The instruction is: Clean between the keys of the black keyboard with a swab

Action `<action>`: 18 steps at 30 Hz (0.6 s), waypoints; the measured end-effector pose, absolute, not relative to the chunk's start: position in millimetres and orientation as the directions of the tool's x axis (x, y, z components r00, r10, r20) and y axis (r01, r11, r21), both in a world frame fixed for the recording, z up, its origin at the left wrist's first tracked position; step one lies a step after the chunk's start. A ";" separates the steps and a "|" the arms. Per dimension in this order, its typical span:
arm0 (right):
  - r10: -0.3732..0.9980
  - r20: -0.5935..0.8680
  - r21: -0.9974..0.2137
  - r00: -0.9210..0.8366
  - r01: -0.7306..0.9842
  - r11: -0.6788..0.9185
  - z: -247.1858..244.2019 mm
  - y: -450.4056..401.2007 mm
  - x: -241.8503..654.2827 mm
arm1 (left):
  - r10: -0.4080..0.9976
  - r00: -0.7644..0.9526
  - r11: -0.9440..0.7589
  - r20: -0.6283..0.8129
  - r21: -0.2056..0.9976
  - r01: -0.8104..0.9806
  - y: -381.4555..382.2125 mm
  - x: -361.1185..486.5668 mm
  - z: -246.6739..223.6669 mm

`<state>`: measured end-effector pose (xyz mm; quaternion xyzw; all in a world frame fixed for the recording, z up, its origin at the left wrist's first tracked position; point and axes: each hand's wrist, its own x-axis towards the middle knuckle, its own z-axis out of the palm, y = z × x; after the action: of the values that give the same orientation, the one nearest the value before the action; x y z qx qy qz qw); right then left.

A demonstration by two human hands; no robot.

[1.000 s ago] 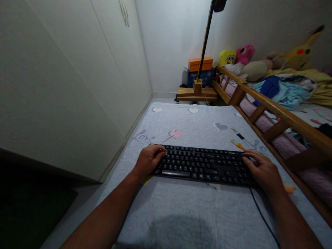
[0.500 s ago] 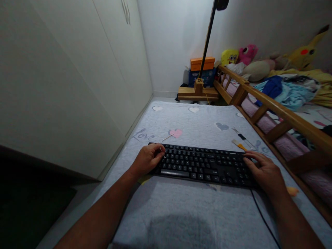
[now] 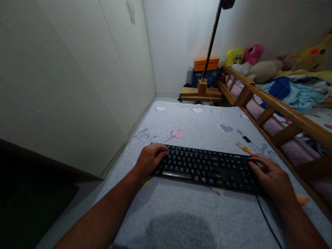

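Observation:
A black keyboard (image 3: pixel 202 167) lies flat on the pale blue heart-print cloth (image 3: pixel 181 207). My left hand (image 3: pixel 150 158) is at its left end, thumb and forefinger pinched on a thin white cotton swab, mostly hidden by the fingers, over the leftmost keys. At the other end my right hand (image 3: pixel 271 174) grips the keyboard, with fingertips near the back right corner and the thumb bent beside them. Another cotton swab (image 3: pixel 169 138) lies behind the keyboard, across a pink heart.
Behind the keyboard's right end lie a brush with an orange handle (image 3: pixel 243 148) and a thin tool with a black middle (image 3: pixel 247 139). A cable (image 3: pixel 268 221) runs toward me. A wooden bed rail (image 3: pixel 290 114) borders the right side, a white cabinet (image 3: pixel 103 86) the left.
The view has shifted slightly, so the keyboard and right hand appear farther right. My left fingertips have moved a little up the keyboard's left end, and less of the held swab shows.

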<state>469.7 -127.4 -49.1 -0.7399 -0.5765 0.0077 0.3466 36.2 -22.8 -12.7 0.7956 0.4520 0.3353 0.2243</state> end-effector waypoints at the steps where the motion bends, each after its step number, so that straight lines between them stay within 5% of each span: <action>1: 0.860 0.390 -0.520 0.330 0.849 -0.090 -49.1 -127.4 470.0 | 0.871 0.365 -0.488 0.329 0.667 0.563 -22.8 36.7 -13.0; 9: 0.862 0.401 -0.506 0.309 0.860 -0.073 -50.7 -126.9 472.2 | 0.874 0.370 -0.481 0.315 0.672 0.563 -20.3 40.6 -16.5; 18: 0.851 0.422 -0.502 0.313 0.862 -0.069 -50.4 -126.3 470.2 | 0.854 0.380 -0.520 0.357 0.539 0.663 -15.8 46.7 -17.7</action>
<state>470.2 -126.3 -50.4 -0.7310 -0.5859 -0.0081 0.3498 46.7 -15.8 -17.7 0.8159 0.4646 0.3072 0.1554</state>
